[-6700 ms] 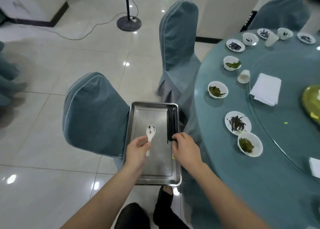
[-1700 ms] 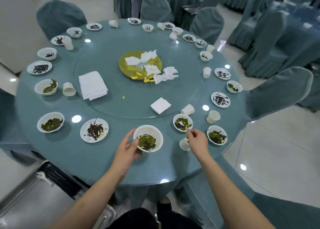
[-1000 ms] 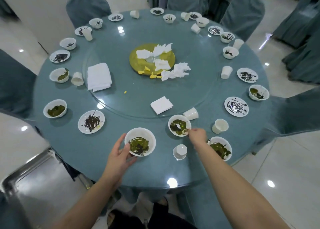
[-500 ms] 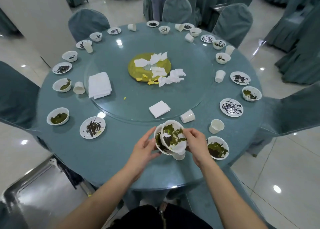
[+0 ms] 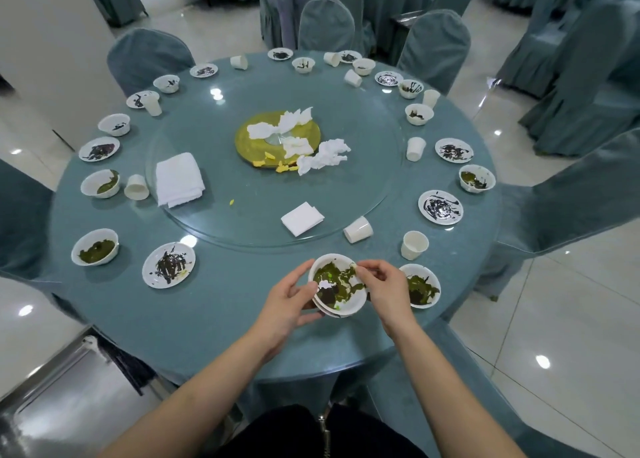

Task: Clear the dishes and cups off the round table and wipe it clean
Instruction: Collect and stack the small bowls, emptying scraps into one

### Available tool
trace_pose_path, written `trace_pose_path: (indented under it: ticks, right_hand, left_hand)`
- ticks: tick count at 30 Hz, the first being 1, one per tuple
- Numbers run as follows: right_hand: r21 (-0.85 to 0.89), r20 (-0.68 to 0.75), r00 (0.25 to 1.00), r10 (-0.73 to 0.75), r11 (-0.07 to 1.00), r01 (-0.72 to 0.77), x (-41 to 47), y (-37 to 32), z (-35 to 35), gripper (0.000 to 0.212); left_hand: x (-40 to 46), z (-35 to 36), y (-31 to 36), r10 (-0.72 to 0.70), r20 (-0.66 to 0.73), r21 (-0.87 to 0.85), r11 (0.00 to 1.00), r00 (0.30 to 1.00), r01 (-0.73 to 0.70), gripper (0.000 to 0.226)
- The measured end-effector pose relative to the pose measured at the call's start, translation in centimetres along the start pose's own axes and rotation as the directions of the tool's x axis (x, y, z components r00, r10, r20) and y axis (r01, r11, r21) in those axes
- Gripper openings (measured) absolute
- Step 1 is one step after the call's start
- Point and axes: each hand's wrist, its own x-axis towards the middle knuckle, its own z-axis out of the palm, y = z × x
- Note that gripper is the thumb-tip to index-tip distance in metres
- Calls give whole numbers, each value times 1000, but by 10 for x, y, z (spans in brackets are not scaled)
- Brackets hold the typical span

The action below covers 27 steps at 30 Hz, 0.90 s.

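A stack of two white bowls [image 5: 341, 289] smeared with green sauce is held just above the near edge of the round teal table [image 5: 221, 315]. My left hand [image 5: 285, 301] cups the stack from the left and below. My right hand [image 5: 382, 284] pinches the top bowl's right rim. Another green-smeared bowl [image 5: 420, 289] stands right beside my right hand. Several dirty bowls, plates and white cups ring the table, among them a plate with dark sauce [image 5: 169, 264] and an upright cup [image 5: 414, 245].
A glass turntable [image 5: 221, 222] carries a yellow plate [image 5: 249, 137] with crumpled napkins, a folded white towel [image 5: 178, 179] and a folded napkin [image 5: 302, 218]. A metal tray [image 5: 59, 398] lies low at the left. Covered chairs [image 5: 568, 201] surround the table.
My right hand has set its tilted bowl down into the bowl in my left hand, making a stack. The small cup beneath them is now hidden.
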Motion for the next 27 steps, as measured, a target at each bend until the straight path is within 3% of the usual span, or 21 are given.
trace_pose_path:
  ticks: [11, 18, 27]
  right_hand:
    - [-13, 25, 991, -128, 992, 129, 1, -5, -17, 8]
    - [-9, 249, 959, -138, 989, 145, 0, -17, -29, 28]
    - [73, 122, 979, -161, 985, 153, 1, -8, -31, 25]
  left_hand:
    - [12, 10, 2, -58, 34, -33, 998, 998, 60, 46]
    - [20, 12, 6, -53, -23, -110, 993, 998, 50, 39]
    - [22, 20, 8, -34, 30, -34, 999, 999, 35, 44]
